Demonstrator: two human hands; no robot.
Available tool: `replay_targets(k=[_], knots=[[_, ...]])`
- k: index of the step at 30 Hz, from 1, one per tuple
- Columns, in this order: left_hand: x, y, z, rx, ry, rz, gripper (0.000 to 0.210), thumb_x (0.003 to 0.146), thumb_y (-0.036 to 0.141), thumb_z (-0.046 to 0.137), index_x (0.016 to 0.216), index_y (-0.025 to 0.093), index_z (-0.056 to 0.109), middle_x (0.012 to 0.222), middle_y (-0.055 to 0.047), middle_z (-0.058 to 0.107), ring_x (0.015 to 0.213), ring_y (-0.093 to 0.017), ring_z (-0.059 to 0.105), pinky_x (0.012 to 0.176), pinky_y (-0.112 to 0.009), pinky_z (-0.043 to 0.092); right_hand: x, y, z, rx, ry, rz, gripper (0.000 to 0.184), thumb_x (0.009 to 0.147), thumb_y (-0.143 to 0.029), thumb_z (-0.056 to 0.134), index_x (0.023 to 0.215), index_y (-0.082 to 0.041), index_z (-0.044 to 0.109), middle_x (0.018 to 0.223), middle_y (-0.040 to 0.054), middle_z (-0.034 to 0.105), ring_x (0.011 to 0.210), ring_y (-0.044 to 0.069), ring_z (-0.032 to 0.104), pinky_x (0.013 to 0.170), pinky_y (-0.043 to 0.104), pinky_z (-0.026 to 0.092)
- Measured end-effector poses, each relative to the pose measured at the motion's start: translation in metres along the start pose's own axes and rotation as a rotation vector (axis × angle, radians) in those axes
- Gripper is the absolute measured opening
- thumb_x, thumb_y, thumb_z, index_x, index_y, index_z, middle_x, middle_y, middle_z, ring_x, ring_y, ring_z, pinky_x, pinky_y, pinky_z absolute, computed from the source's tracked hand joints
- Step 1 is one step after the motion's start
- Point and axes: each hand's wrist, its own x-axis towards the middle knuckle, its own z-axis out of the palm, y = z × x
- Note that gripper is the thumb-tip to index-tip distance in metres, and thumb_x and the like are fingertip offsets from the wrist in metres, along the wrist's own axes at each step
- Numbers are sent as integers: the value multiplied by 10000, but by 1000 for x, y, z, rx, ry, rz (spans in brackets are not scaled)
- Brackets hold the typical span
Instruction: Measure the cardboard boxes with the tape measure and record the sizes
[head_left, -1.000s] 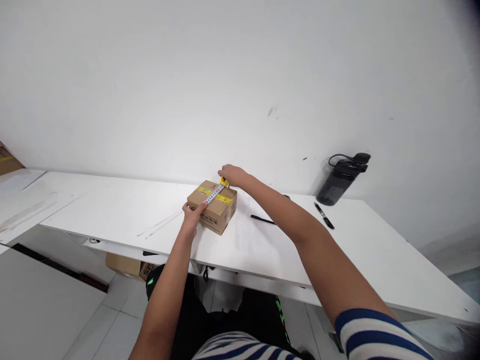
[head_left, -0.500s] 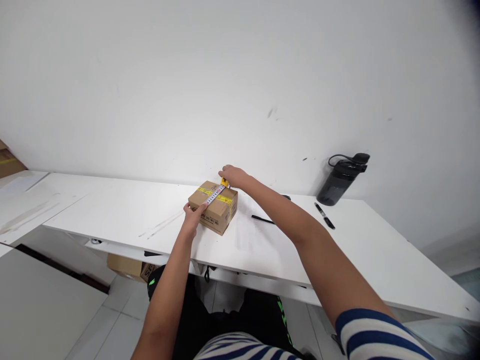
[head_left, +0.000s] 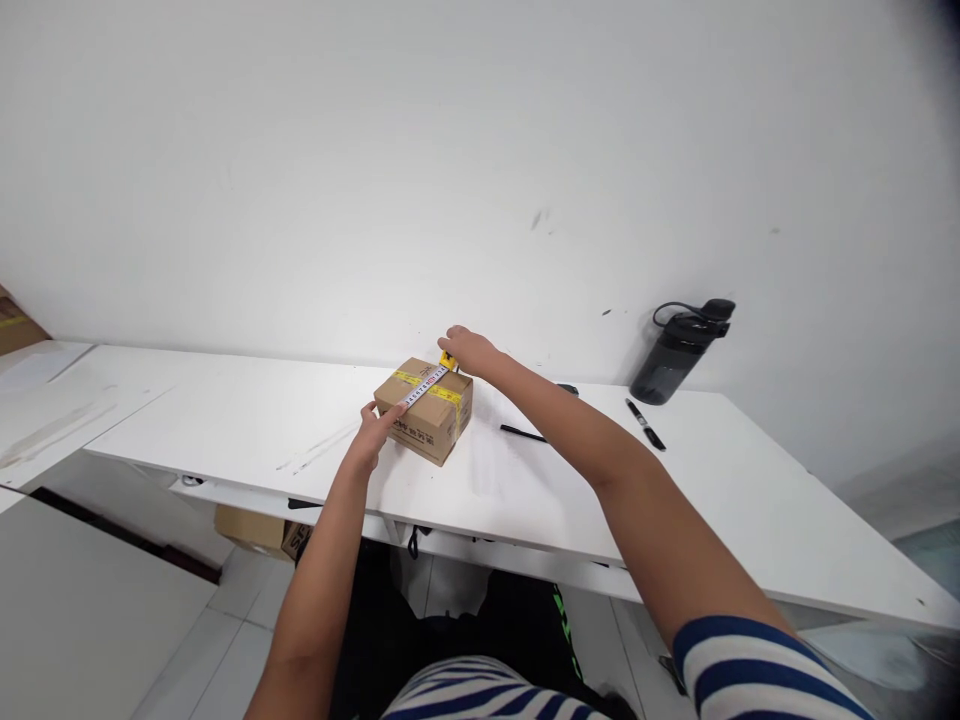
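Note:
A small cardboard box (head_left: 424, 434) with yellow tape sits on the white table (head_left: 232, 420). Across its top lies the pulled-out blade of a tape measure (head_left: 448, 360), running slantwise from the near left edge to the far side. My right hand (head_left: 469, 351) is closed round the yellow case at the box's far edge. At the near left edge, my left hand (head_left: 371, 437) presses the blade's end to the box between thumb and fingers. The fingers of that hand are partly hidden behind the box's side.
Right of the box lie a black pen (head_left: 523, 433), partly behind my right arm, and a black marker (head_left: 645, 425). A dark water bottle (head_left: 670, 358) leans by the wall. Another cardboard box (head_left: 251, 528) stands under the table.
My left hand has shifted slightly left and down along the box edge. The right hand stays at the far edge with the tape measure. The view has tilted a little.

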Motion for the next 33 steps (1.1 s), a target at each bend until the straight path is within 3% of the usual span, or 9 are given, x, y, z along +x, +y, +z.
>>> replay_targets(k=[4,8,15,20,23,25,27,30,33], knots=[[0,-2,5,256,202,121,654,711,615,726,1156,198,487,1321,-182,577,1207,-301,579,918,-383,480,-4,3,9,4,50,14,398,822,-12,611,1193,-152,583,1268,170,576,1247,278,482,799,300,468],[-7,2,9,447,46,240,388,865,600,504,800,218,529,811,-48,653,789,-228,630,720,-345,455,-9,7,18,-58,129,36,368,849,-13,556,1185,-161,592,1215,158,622,1146,285,539,803,346,421],[-34,49,-4,310,-48,438,349,864,495,533,668,207,521,622,10,547,633,-167,527,604,-287,386,-65,16,20,-26,554,56,280,944,-130,438,1158,-156,617,1143,143,702,1031,282,586,875,424,326],[-82,90,17,579,-250,624,452,936,565,419,704,206,565,682,-18,600,654,-184,560,611,-305,414,-143,-13,39,94,873,-14,270,888,-329,593,1110,-179,627,1023,116,732,945,261,637,864,408,393],[-93,90,45,960,-183,768,551,974,593,304,808,194,646,771,-89,670,818,-273,639,765,-404,473,-180,-39,58,127,966,-3,258,862,-367,626,1055,-196,620,894,90,727,809,236,659,751,373,458],[-84,81,60,1104,-112,887,562,971,598,325,1033,173,686,1027,-154,717,1083,-343,624,951,-485,445,-197,-52,68,219,988,94,261,846,-367,642,1047,-207,600,859,75,716,741,218,663,663,341,481],[-65,68,66,1175,-90,938,635,923,634,435,1315,162,598,1393,-192,592,1366,-395,452,1113,-540,328,-208,-58,72,398,964,258,285,826,-378,656,1046,-217,574,865,65,700,710,207,663,613,323,502],[-30,55,58,1279,-100,762,869,820,665,578,1516,170,413,1629,-191,319,1504,-464,208,1163,-641,194,-216,-61,69,790,832,525,379,776,-444,688,1050,-241,522,907,45,667,729,206,662,623,337,550],[-5,60,32,1214,-75,608,818,862,619,513,1534,170,387,1629,-179,328,1488,-442,278,1142,-615,274,-212,-62,56,1248,721,669,511,724,-489,727,1074,-264,429,984,25,631,783,199,666,659,360,593]])
